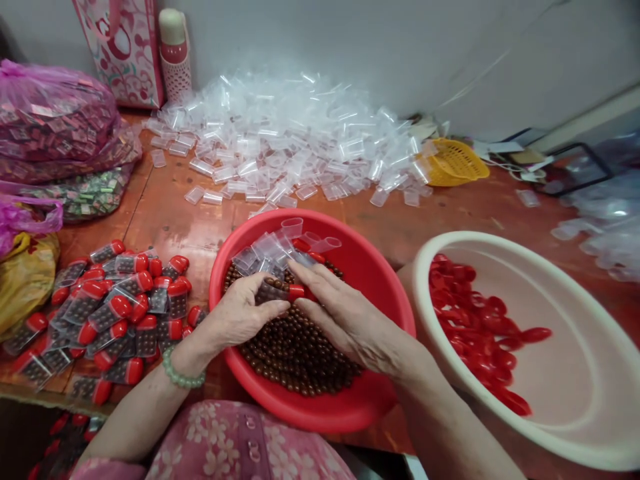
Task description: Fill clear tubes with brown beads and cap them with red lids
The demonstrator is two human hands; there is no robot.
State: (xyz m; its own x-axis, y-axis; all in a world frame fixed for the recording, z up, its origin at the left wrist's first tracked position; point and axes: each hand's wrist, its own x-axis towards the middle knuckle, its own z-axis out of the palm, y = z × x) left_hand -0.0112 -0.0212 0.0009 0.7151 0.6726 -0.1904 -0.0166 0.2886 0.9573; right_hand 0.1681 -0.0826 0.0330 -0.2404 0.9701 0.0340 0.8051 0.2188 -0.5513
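Observation:
Over the red basin [400,303], my left hand [245,310] grips a small clear plastic case [274,291] filled with brown beads, thumb below and fingers above. My right hand [345,303] closes around the red cap [296,291] at the case's right end, its fingers long and close together. Whether the cap is fully seated I cannot tell. Beneath both hands lie many loose round brown beads [305,363]. Several empty clear cases [265,250] rest on the beads at the basin's far side, with a few red caps beside them.
Left of the basin is a pile of filled, red-capped cases [120,307]. A cream basin [575,373] with red caps [480,327] stands at right. Behind are a heap of clear cases [300,140], a yellow basket [457,163], a flask [175,57] and pink bags [55,120].

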